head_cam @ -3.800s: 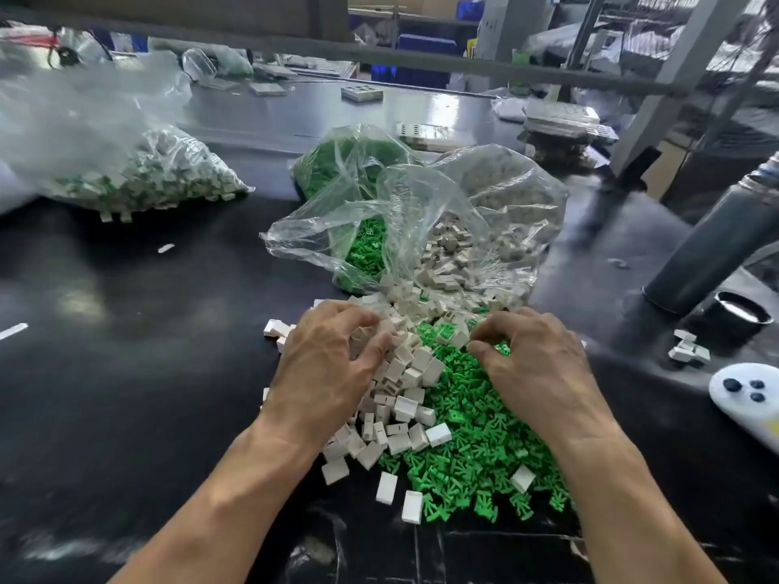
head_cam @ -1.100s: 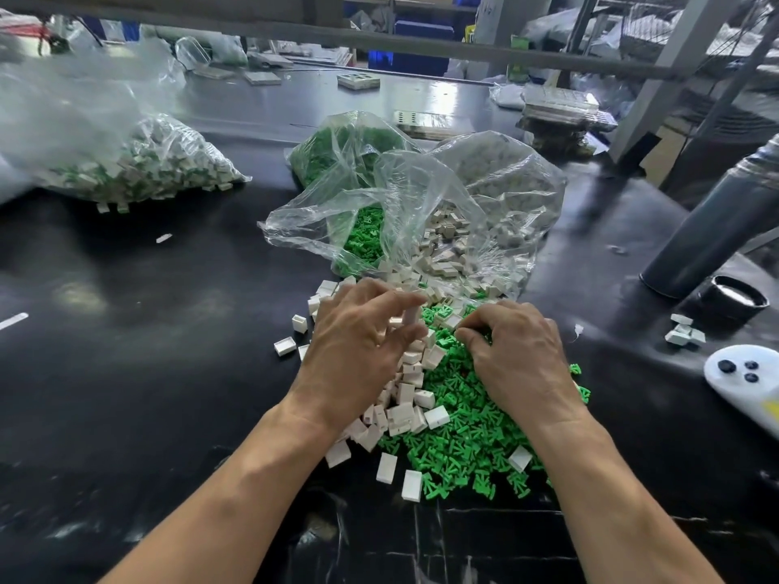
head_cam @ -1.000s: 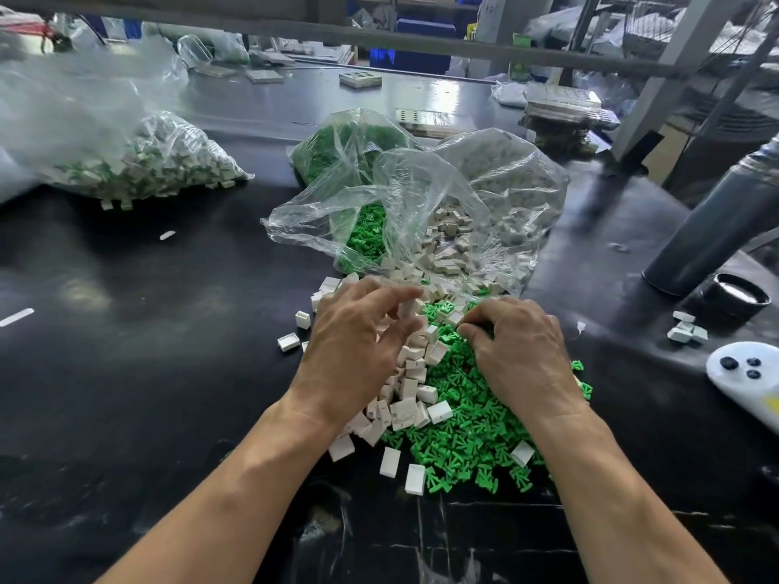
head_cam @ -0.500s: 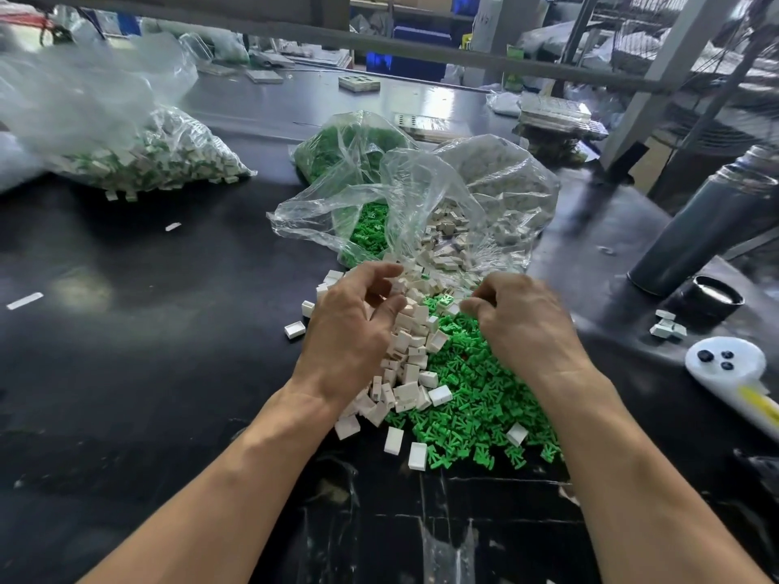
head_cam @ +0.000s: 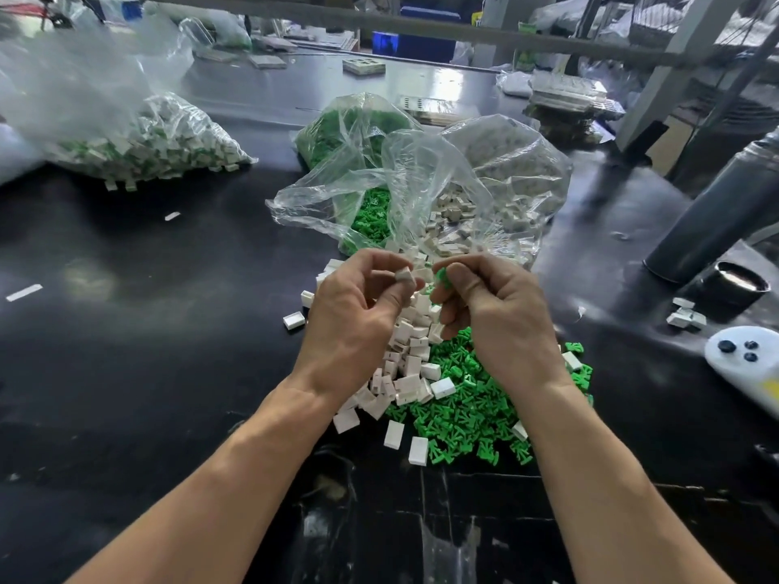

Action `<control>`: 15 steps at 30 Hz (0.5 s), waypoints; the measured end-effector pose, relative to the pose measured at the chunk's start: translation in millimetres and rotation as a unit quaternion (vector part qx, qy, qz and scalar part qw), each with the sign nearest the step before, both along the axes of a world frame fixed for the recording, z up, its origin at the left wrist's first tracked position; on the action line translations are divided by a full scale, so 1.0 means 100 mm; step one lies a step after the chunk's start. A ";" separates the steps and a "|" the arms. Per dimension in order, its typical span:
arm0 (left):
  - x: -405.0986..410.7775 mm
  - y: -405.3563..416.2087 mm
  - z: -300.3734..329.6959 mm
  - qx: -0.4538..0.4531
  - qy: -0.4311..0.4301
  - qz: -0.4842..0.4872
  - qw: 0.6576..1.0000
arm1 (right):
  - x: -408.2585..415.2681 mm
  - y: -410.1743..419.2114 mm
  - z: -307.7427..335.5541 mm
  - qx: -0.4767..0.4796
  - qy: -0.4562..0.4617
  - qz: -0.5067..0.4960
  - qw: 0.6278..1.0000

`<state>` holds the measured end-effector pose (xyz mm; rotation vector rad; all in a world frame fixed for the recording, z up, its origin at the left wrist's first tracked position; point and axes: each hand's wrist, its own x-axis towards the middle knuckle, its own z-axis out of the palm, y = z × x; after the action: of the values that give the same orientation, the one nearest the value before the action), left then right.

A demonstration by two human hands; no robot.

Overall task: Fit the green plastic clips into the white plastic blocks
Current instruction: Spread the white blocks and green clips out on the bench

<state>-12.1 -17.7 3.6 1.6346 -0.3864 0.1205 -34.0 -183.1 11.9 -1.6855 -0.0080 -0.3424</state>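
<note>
My left hand (head_cam: 352,322) is raised over the heap and pinches one white block (head_cam: 404,275) between thumb and fingers. My right hand (head_cam: 497,318) faces it and pinches a green clip (head_cam: 442,275) at its fingertips. Block and clip sit a short gap apart, not joined. Below the hands lies a pile of loose white blocks (head_cam: 406,364) on the left and a pile of green clips (head_cam: 468,406) on the right, on the black table (head_cam: 147,330).
An open clear bag (head_cam: 421,183) spilling blocks and clips lies just behind the hands. A bag of finished pieces (head_cam: 139,137) sits far left. A dark flask (head_cam: 725,212), its cap (head_cam: 742,282) and a white controller (head_cam: 746,360) stand at the right.
Both hands have lifted off the piles. The left now holds up a white block and the right a green clip, brought close together above the heap.
</note>
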 end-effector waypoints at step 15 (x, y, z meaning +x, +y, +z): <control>0.04 0.02 -0.01 -0.121 0.062 -0.036 0.990 | -0.08 0.02 -0.01 0.108 0.015 0.048 0.993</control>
<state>-8.2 -15.6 2.2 1.3790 -0.3224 0.0096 -41.5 -181.4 10.9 -1.4697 -0.0288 -0.2361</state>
